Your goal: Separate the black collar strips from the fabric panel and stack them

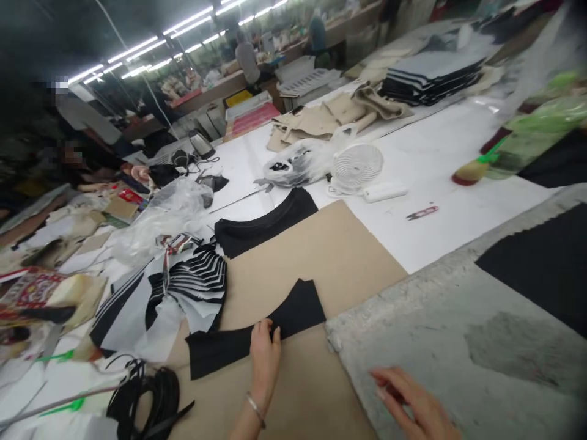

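My left hand (265, 351), with a bracelet on the wrist, has its fingers and thumb closed on a curved black cut piece (296, 311). That piece lies across a tan board (316, 250). My right hand (413, 400) hovers over a grey slab (394, 324), its fingers apart and nothing visible between them. A second curved black piece (266, 223) lies at the board's far edge. To the left of my left hand, black and white cut pieces (192, 287) are fanned out in a bundle.
Black cord (158, 397) is coiled at the lower left. Beyond the board are a white fan (358, 165), thread snips (422, 212) and a plastic bag (298, 162). A glue bottle (472, 171) stands at right, near black sheet material (545, 263). People work in the background.
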Demonstrator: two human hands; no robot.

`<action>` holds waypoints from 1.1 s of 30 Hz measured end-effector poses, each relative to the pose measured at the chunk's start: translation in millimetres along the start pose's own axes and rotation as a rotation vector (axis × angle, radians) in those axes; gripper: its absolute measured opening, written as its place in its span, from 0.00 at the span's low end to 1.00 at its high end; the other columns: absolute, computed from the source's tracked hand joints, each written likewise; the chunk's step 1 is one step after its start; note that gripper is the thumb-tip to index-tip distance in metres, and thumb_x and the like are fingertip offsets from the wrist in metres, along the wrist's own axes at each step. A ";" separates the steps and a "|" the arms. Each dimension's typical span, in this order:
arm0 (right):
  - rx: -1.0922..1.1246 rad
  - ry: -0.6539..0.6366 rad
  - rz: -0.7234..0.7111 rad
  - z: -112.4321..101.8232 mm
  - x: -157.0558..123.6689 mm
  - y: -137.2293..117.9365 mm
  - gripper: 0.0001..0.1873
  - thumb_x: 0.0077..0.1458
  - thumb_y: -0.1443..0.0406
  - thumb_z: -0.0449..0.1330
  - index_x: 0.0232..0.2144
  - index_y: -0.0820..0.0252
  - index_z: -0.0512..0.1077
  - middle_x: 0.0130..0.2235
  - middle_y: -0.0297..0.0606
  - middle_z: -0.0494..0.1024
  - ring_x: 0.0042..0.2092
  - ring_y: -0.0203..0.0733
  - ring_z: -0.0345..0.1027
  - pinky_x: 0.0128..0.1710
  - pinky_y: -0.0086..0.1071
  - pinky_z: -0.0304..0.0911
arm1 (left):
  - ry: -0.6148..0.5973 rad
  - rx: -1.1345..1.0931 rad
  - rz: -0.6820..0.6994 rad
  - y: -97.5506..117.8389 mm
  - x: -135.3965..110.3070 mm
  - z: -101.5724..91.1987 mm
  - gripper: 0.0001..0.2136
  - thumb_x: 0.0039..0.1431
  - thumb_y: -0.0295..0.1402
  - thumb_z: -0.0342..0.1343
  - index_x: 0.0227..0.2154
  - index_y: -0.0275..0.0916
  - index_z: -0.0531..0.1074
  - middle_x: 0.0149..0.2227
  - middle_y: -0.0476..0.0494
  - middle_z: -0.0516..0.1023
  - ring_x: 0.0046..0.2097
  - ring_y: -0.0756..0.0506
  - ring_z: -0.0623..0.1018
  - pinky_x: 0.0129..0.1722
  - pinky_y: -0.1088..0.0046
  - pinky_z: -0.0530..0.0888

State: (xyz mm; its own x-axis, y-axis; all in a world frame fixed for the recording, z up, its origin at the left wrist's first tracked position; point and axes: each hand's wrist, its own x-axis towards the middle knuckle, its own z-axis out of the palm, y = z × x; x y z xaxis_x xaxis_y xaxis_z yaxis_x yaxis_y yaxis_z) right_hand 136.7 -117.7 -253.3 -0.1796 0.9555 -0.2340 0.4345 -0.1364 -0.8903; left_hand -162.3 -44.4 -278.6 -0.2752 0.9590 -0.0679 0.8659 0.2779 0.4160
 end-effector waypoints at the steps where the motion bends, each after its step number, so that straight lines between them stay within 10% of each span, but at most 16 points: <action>1: -0.003 -0.016 -0.005 7.0 15.2 -13.9 0.17 0.63 0.55 0.50 0.43 0.54 0.75 0.40 0.40 0.78 0.41 0.42 0.73 0.41 0.30 0.69 | -0.004 -0.002 0.000 -7.2 2.9 1.1 0.06 0.60 0.31 0.47 0.36 0.36 0.68 0.36 0.39 0.72 0.41 0.41 0.73 0.43 0.61 0.72; 11: -0.012 0.044 -0.002 55.8 139.2 -42.2 0.18 0.53 0.57 0.53 0.39 0.60 0.74 0.38 0.42 0.78 0.38 0.46 0.71 0.41 0.39 0.65 | -0.059 0.044 0.097 54.5 26.9 50.8 0.11 0.60 0.35 0.53 0.43 0.36 0.67 0.43 0.38 0.71 0.48 0.40 0.70 0.48 0.63 0.70; 18: 0.032 0.069 0.068 61.7 156.1 -18.6 0.21 0.53 0.55 0.52 0.42 0.62 0.73 0.33 0.39 0.78 0.33 0.44 0.72 0.37 0.38 0.67 | -0.125 0.109 0.101 45.9 41.8 39.0 0.12 0.65 0.27 0.40 0.35 0.38 0.70 0.36 0.42 0.73 0.41 0.43 0.74 0.38 0.68 0.70; 26: 0.070 0.104 0.063 67.4 171.0 -19.6 0.18 0.53 0.57 0.52 0.40 0.59 0.73 0.36 0.39 0.79 0.36 0.43 0.73 0.39 0.37 0.69 | -0.106 0.124 0.147 53.8 38.2 38.9 0.09 0.61 0.35 0.53 0.42 0.37 0.67 0.43 0.39 0.70 0.47 0.40 0.70 0.44 0.66 0.70; 33: 0.100 0.130 0.086 60.5 169.8 -19.6 0.18 0.53 0.56 0.53 0.39 0.61 0.73 0.36 0.42 0.79 0.35 0.45 0.74 0.38 0.40 0.70 | -0.143 0.099 0.121 51.4 46.9 44.0 0.11 0.63 0.25 0.43 0.36 0.38 0.70 0.38 0.40 0.72 0.42 0.43 0.72 0.40 0.69 0.68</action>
State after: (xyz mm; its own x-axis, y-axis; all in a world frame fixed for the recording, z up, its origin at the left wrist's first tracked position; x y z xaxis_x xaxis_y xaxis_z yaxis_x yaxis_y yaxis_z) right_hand 44.3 31.4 -299.2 -0.0268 0.9640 -0.2644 0.3518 -0.2385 -0.9052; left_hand -112.3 17.3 -300.3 -0.1104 0.9819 -0.1538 0.9278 0.1573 0.3382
